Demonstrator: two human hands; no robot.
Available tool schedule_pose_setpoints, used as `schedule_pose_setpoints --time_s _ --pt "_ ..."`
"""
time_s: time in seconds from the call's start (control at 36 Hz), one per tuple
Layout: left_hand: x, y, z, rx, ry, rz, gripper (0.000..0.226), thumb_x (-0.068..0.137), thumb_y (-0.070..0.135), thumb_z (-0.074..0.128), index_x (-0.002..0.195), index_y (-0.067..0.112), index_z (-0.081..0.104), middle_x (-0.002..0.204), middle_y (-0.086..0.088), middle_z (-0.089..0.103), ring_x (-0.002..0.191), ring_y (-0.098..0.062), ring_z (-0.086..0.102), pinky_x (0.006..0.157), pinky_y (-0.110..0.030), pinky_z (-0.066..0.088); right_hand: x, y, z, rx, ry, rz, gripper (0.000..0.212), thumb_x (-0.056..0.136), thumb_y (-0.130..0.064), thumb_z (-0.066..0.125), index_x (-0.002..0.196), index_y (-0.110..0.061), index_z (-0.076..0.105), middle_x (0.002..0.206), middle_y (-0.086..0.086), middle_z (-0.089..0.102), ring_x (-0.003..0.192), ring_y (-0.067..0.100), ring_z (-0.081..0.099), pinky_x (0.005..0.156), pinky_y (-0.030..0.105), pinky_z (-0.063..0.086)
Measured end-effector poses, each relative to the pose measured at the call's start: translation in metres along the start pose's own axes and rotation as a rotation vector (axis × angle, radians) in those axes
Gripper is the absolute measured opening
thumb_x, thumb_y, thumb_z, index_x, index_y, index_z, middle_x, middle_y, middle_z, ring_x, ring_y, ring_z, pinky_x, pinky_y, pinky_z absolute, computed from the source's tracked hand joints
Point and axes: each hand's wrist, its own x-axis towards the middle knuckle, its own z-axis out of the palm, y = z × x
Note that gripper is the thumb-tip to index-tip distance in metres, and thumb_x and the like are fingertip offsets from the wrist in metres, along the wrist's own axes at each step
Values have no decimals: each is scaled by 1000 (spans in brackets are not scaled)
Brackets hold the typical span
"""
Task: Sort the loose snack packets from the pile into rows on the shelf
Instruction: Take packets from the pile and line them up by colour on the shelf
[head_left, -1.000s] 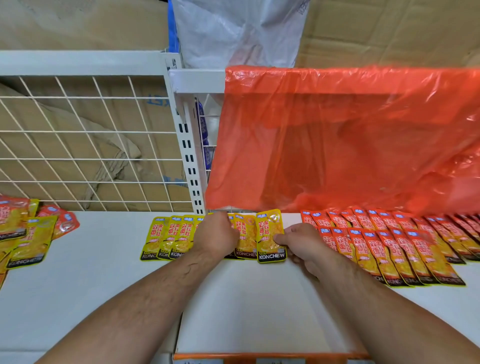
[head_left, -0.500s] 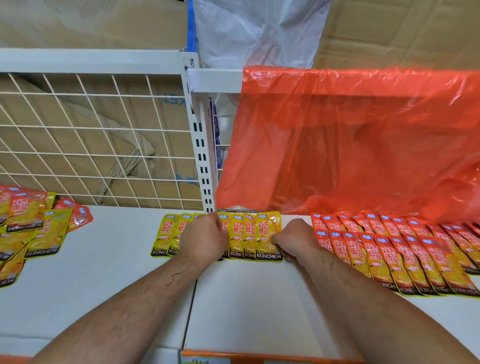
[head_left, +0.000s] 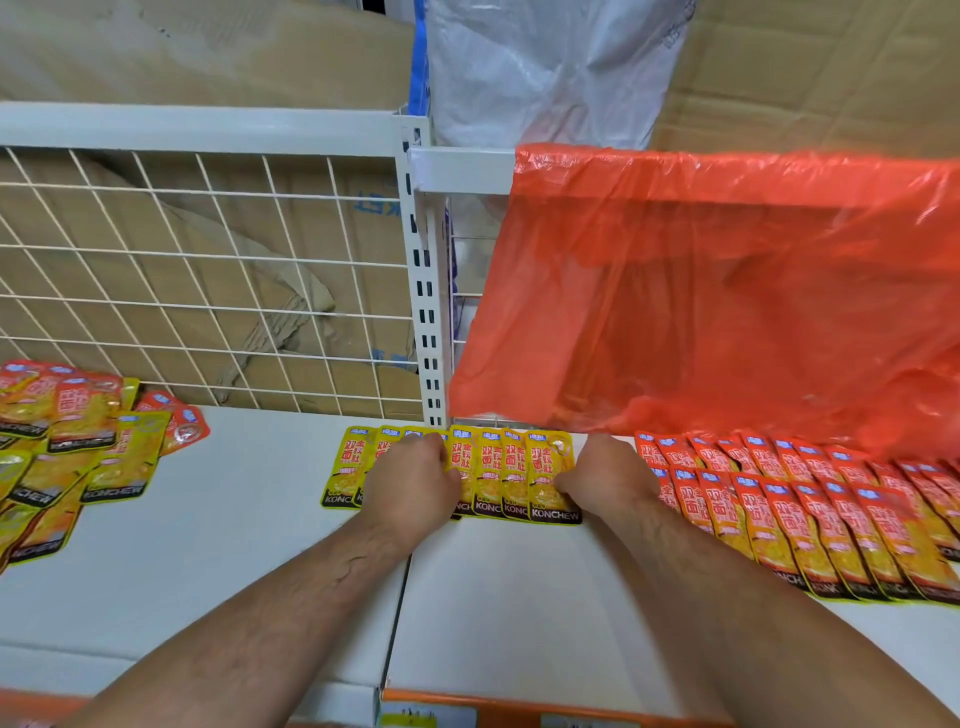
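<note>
Head view: my left hand (head_left: 410, 483) is lying curled on the yellow row (head_left: 488, 470), grip unclear; my right hand (head_left: 608, 478) is pinching its rightmost packet (head_left: 545, 462).

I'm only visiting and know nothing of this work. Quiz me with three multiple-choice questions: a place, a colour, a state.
1. Where is the loose pile? A the shelf's left end; B its right end; C the floor.
2. What colour is the row that the left hand and right hand touch? A blue; B yellow; C green.
3. How is the red plastic bag? A folded flat; B knotted shut; C hanging from the upper rail.
A: the heap lies far left. B: yellow fronts show between the hands. C: it drapes from the rail.
</note>
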Motion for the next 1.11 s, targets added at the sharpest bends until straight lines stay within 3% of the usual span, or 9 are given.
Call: schedule_pose_setpoints --time_s 0.19,0.33,0.56,0.86,0.92,1.0,1.11 --pt "-11 -7 -8 179 5 162 26 82 36 56 100 19 66 102 -2 64 103 -25 56 81 -35 47 -12 -6 3 -39 64 -102 20 81 -30 58 98 -19 60 106 4 67 97 28 65 68 27 41" --pt "-25 -25 -14 200 14 157 37 81 41 54 109 20 65 112 1 65 109 -25 52 88 -36 44 -33 -24 14 -46 146 -352 13 86 -28 51 84 -19 60 92 0 64 95 26 62 62 29 37" --pt "-46 -57 -32 217 -41 65 43 84 47 52 121 26 59 124 6 61 117 -22 48 96 -34 41 -68 -69 39 -32 124 -633 36 87 -36 54 118 -24 66 122 -3 64 116 23 54 92 32 46" --pt "-61 -147 -71 219 -36 -19 50 89 47 51 132 20 52 132 0 56 122 -24 46 101 -37 39 -100 -161 66 -88 64 -753 22 86 -36 53 98 -22 65 107 -3 64 109 24 57 81 32 45" --pt "-62 -171 -81 219 -34 -27 51 90 47 50 133 20 52 133 0 55 123 -24 45 101 -37 39 -109 -186 74 -71 52 -751 25 86 -34 52 103 -22 66 109 -2 65 112 23 57 82 32 47" --pt "-61 -210 -97 213 -21 -36 49 90 47 51 131 20 53 132 -1 56 123 -25 46 99 -37 40 -125 -226 87 -69 9 -749 34 90 -33 53 118 -20 65 124 1 63 121 23 54 96 33 46" --pt "-55 -265 -120 224 13 -31 49 89 48 52 128 19 55 128 -3 59 119 -26 49 98 -35 40 -144 -278 108 -79 9 -754 34 89 -37 53 117 -22 63 123 1 63 118 24 55 97 35 46"
